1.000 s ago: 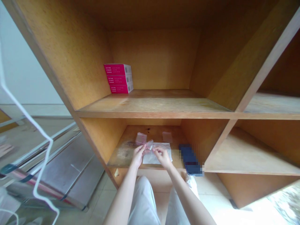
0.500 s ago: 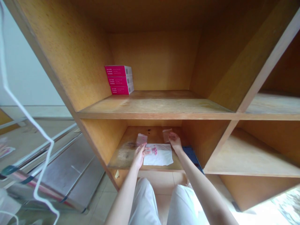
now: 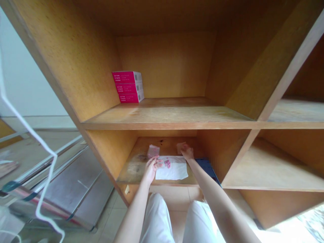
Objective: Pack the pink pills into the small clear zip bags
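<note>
A white sheet of paper (image 3: pixel 174 170) lies on the lower shelf (image 3: pixel 131 168), with a small heap of pink pieces (image 3: pixel 167 163) on its left part. My left hand (image 3: pixel 151 167) rests at the paper's left edge, fingers closed on a small clear bag that barely shows. My right hand (image 3: pixel 187 152) is reached back to a small clear bag (image 3: pixel 181 147) behind the paper, fingers pinched on it. Another small clear bag (image 3: pixel 153 151) with pink contents lies at the back left of the paper.
A dark blue flat object (image 3: pixel 207 167) lies on the shelf right of the paper, partly under my right arm. Three pink boxes (image 3: pixel 128 86) are stacked on the upper shelf at the left. A white wire (image 3: pixel 37 148) hangs at the left.
A second ago both hands were together over the paper with a small bag. Pink pieces now lie on the paper, and my right hand has gone back to the rear bag.
</note>
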The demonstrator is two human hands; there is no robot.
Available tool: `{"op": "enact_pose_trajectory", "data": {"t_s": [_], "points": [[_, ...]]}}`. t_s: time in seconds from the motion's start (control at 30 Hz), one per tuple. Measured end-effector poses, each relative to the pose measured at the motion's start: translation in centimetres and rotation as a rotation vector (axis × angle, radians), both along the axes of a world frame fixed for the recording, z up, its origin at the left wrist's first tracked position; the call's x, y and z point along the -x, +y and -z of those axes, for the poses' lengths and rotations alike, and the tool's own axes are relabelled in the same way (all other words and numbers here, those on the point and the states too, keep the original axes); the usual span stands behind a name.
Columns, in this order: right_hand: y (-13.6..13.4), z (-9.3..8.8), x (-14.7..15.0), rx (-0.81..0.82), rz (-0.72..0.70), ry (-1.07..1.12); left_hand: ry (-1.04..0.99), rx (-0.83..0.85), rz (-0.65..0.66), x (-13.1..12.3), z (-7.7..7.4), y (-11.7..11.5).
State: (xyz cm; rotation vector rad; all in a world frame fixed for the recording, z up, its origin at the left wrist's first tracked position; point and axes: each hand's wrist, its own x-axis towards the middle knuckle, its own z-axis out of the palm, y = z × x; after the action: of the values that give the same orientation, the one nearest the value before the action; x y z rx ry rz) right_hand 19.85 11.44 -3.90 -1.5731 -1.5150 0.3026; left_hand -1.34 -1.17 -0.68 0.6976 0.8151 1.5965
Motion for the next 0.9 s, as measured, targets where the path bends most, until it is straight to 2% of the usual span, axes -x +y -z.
{"op": "enact_pose_trajectory", "data": {"t_s": [0.13,0.27,0.4,0.47,0.53,0.63,0.8,0.9], "points": [[-1.2,-0.1,0.2,0.044,0.045,-0.06,0.023,0.004,0.008,0.0,-0.1,0.0],[-2.3,-1.1,0.9,-0.065,0.085,0.022,0.017,0.0,0.004,0.0,0.0,0.0],[-3.9,-2.2,3.0,-0.289,-0.052,0.307,0.024,-0.007,0.003,0.0,-0.1,0.0],[-5.1,-2.3,4.4,-0.308,-0.099,0.49,0.053,-0.005,0.006,-0.2,-0.2,-0.2],[-6.2,-2.0,5.6,-0.25,-0.148,0.586,0.113,-0.002,-0.007,-0.4,-0.2,-0.3],[-7.2,-1.3,6.4,-0.144,-0.18,0.59,0.304,-0.017,-0.109,-0.7,-0.1,-0.6],[-7.2,-0.7,6.4,-0.091,-0.196,0.571,0.75,-0.177,-0.402,-0.3,-0.5,0.0],[-7.0,-0.5,6.3,-0.089,-0.199,0.553,0.951,-0.227,-0.437,0.8,-1.7,1.3]]}}
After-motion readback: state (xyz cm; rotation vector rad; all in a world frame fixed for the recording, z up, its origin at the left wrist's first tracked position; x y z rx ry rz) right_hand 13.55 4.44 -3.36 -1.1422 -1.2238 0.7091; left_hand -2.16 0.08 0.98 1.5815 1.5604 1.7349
